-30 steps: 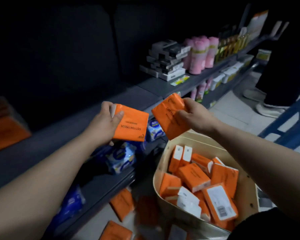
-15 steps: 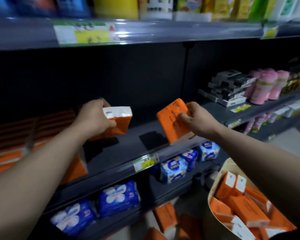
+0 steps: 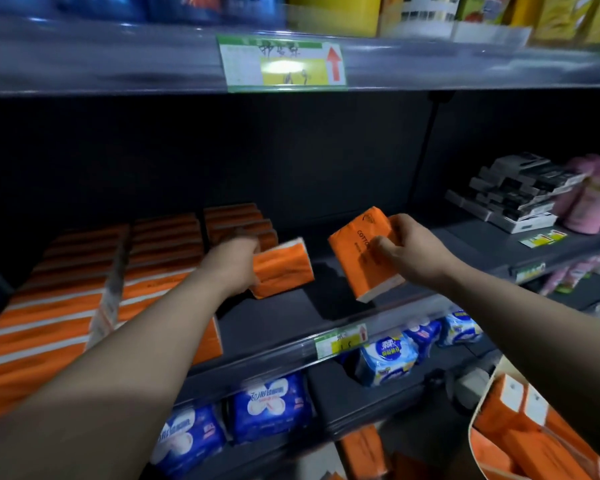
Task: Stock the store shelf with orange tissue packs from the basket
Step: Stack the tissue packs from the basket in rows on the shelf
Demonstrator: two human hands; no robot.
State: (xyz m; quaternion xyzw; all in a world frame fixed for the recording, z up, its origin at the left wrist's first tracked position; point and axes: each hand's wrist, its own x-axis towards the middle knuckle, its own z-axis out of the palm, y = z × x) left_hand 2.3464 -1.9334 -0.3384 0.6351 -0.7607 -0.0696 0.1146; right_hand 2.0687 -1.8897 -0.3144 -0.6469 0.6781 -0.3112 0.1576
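Placing step: the left hand (image 3: 236,263) has its grip round 1 orange pack (image 3: 284,268) low over the shelf (image 3: 274,317), beside the stacked rows (image 3: 84,289). The right hand (image 3: 406,251) grips a 2nd pack (image 3: 359,258) — tilted. Next, set both down flush with the rows; the basket (image 3: 473,431) holds more.

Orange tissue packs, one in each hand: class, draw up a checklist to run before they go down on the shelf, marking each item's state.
1. Left hand grips left pack: ok.
2. Right hand grips right pack: ok.
3. Bare shelf beside the stocked rows: ok.
4. Right pack square with the rows: not ok, tilted.
5. Basket holds more packs: ok.
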